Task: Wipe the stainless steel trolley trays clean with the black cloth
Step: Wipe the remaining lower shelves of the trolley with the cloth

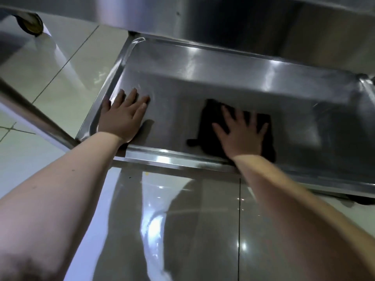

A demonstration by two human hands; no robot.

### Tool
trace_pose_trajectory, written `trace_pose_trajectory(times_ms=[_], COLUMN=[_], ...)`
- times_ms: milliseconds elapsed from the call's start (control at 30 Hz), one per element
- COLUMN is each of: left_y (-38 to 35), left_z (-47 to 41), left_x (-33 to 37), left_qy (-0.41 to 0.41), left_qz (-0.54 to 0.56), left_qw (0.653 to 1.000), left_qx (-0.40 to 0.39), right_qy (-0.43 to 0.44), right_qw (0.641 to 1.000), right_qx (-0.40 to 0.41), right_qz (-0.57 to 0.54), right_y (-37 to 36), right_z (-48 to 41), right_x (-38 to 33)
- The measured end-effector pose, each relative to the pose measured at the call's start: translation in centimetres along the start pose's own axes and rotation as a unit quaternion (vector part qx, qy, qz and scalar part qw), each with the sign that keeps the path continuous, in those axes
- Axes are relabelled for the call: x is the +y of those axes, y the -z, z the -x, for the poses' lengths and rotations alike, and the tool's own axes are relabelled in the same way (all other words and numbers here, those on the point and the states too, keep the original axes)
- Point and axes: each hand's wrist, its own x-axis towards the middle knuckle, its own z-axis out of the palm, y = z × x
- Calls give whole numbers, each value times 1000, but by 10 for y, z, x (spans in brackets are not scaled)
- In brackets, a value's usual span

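The bottom stainless steel tray point(233, 78) of the trolley lies low over the tiled floor, seen from above. A black cloth point(209, 128) lies flat on the tray near its front rim, right of centre. My right hand point(241, 132) presses on the cloth with its fingers spread and straight. My left hand point(123, 116) rests flat on the bare tray at its left end, fingers straight, palm by the front rim.
The upper tray's underside point(223, 17) overhangs the far half of the bottom tray. A steel trolley leg point(34, 116) slants across the left. A castor wheel point(31, 23) shows at upper left. Glossy floor tiles point(182, 230) lie in front.
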Motion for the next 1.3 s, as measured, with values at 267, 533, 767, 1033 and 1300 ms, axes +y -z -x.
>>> trace_pose_trajectory(times_ms=[267,533,767,1033,1300], left_y=[23,37,2,-13,-6], left_z=[9,30,31,44,-46], left_x=[16,55,133,42,29], left_qy=[0,-36,-5,124,67], left_qz=[67,167,122,-44,0], left_qw=[996,982,992,990,998], left_qx=[64,81,-27,-52,-11], right_qy=[-213,133,-5,55,62], right_qw=[975,978,985,996,997], right_qx=[-59,-148,-61,-69,-55], right_qz=[-27,-63,-159,-13,4], right_y=[12,4,12,-18,-14], right_z=[9,27,21,28,32], right_x=[75,-142,-31,-32,-31])
